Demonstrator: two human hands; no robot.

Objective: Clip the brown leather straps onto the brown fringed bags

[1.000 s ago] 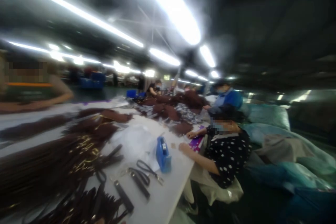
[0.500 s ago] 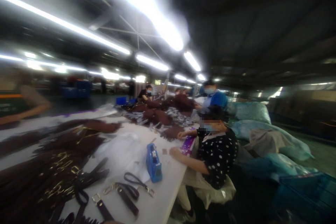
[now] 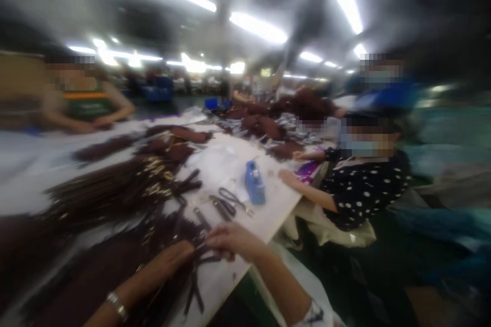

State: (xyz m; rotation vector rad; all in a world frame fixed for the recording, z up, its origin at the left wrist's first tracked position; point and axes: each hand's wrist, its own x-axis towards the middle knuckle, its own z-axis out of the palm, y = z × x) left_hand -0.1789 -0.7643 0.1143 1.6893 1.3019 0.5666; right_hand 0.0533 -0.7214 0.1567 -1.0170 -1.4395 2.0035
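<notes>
Both of my hands are over the near edge of the white table, and motion blurs them. A dark brown leather strap (image 3: pixel 202 250) runs between them. My left hand (image 3: pixel 179 256), with a metal band on the wrist, is closed on its left part. Just beside it my right hand (image 3: pixel 232 240) has curled fingers pinching the strap's other part. More dark straps (image 3: pixel 195 291) hang or lie just below the hands; I cannot tell whether they join the held one. Beyond my hands lie wrist straps with metal clasps (image 3: pixel 224 204). Brown straps with gold-coloured clasps (image 3: pixel 157 176) are heaped at the left.
A blue tape dispenser (image 3: pixel 254 184) stands past the straps, near white plastic bags (image 3: pixel 215 163). On the right a co-worker in a dotted top (image 3: pixel 360 189) sits at the table edge (image 3: pixel 282 219). Another person (image 3: pixel 86 107) works across the table at left. Brown goods (image 3: pixel 268 125) are piled farther back.
The view has tilted down and turned left. My two hands have come into view with a strap between them. The co-worker at left now shows more fully.
</notes>
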